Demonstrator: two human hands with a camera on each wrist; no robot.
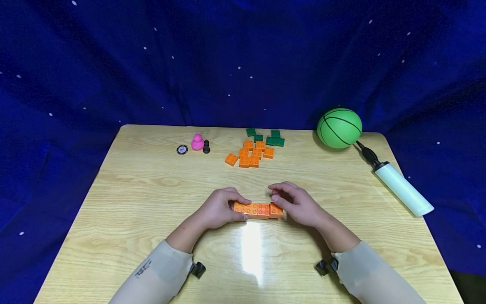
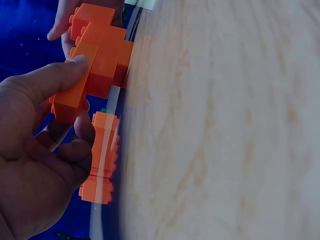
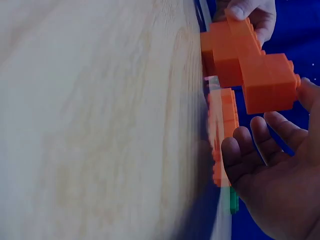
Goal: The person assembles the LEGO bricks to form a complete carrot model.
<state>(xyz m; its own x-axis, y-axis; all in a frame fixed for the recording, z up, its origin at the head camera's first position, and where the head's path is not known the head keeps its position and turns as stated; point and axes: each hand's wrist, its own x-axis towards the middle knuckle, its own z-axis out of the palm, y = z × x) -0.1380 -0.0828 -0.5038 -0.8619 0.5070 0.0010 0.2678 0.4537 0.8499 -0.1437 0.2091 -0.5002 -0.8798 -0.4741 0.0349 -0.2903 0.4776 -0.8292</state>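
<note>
In front of the person, an assembly of joined orange toy building bricks [image 1: 263,210] stands on the table, stepped in layers with studs on top. My left hand [image 1: 222,208] grips its left end, thumb on one side and fingers on the other. At the right end, the right hand [image 1: 300,204] has its thumb against a studded orange brick [image 3: 270,87]. Its other fingers [image 3: 267,135] are relaxed and apart from the bricks. In the left wrist view, the left hand [image 2: 40,120] pinches a long orange brick [image 2: 75,95] at the top layer.
Several loose orange bricks [image 1: 244,162] and green bricks [image 1: 275,141] lie at the back centre. Left of them are a poker chip [image 1: 182,150], a pink duck [image 1: 197,142] and a small black object [image 1: 206,147]. At right are a green ball [image 1: 339,128] and a hand pump [image 1: 402,188].
</note>
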